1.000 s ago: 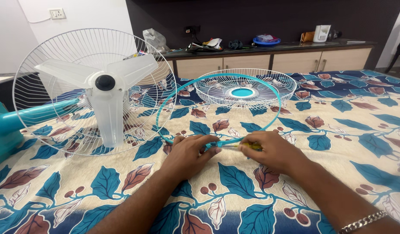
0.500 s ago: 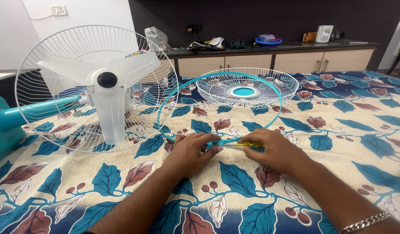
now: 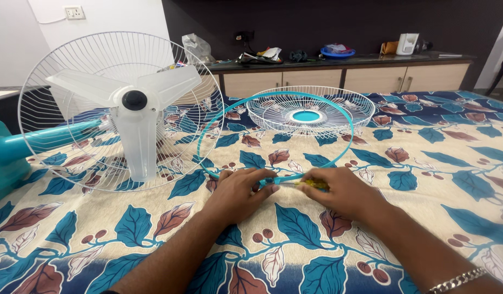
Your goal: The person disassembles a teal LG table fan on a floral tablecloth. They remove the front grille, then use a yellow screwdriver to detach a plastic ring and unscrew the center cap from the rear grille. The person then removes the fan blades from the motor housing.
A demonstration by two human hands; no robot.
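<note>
here left hand (image 3: 238, 191) pinches teal ring (image 3: 346, 117); right hand (image 3: 344, 190) grips yellow screwdriver (image 3: 312, 184).

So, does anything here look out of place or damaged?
Nothing looks broken. The fan lies tipped on the bedspread with its front grille off and lying apart. The left hand holds the teal ring; the right hand holds a yellow screwdriver.

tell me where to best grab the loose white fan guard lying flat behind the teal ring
Grip the white fan guard at its outer rim on the near edge, coming from above and the front. It lies dished like a bowl, rim upward, so the rim wire gives the fingers something to hook. The teal centre cap sits low inside, and the teal ring arcs just before it.
</note>
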